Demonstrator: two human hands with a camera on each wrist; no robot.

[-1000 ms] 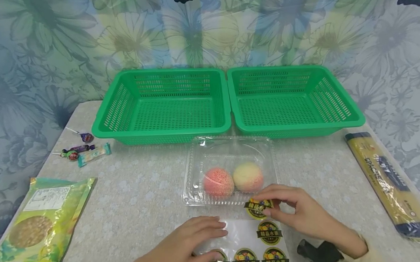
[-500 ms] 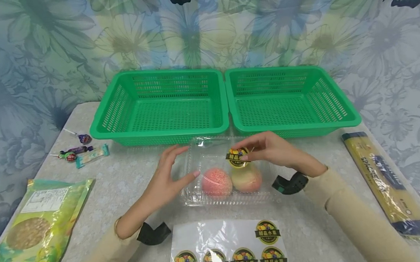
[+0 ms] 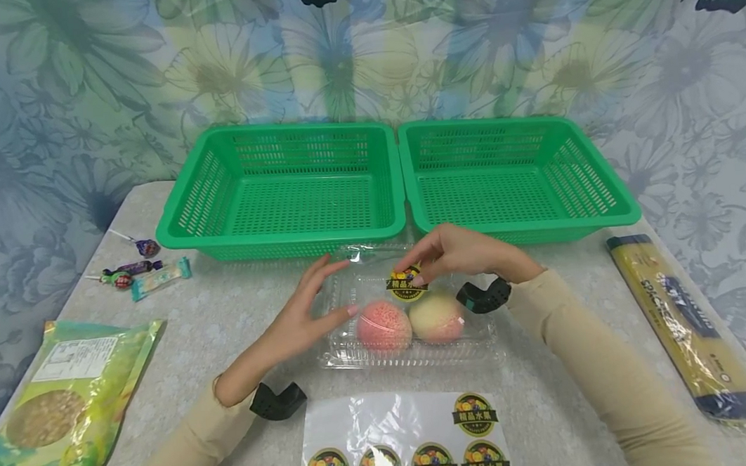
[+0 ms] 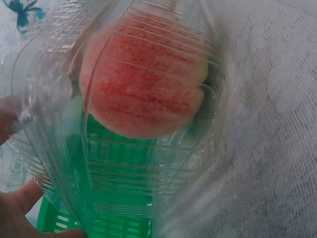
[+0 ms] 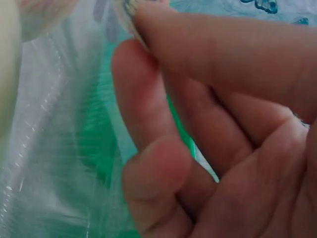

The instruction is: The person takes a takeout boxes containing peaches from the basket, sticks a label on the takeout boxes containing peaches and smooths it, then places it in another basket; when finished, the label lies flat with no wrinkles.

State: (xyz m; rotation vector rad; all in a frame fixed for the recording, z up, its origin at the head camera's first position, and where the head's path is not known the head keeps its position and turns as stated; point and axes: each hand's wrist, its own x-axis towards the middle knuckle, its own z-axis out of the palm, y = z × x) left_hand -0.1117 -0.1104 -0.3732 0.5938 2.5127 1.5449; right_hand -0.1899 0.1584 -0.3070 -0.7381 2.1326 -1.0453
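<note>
Pinch on sticker [image 3: 404, 285], baskets [image 3: 281, 237] beyond

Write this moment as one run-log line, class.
right hand: pinches sticker over clear container | left hand: at container's left side | pink peach, pale peach: inside

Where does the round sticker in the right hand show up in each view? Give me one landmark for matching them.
Head: the sticker is slightly below and right of centre, pinched by the right hand.
Left wrist: not visible.
Right wrist: the sticker is at the top edge, left of centre, partly cut off.
Shared landmark: the clear plastic box, seen in all three.
</note>
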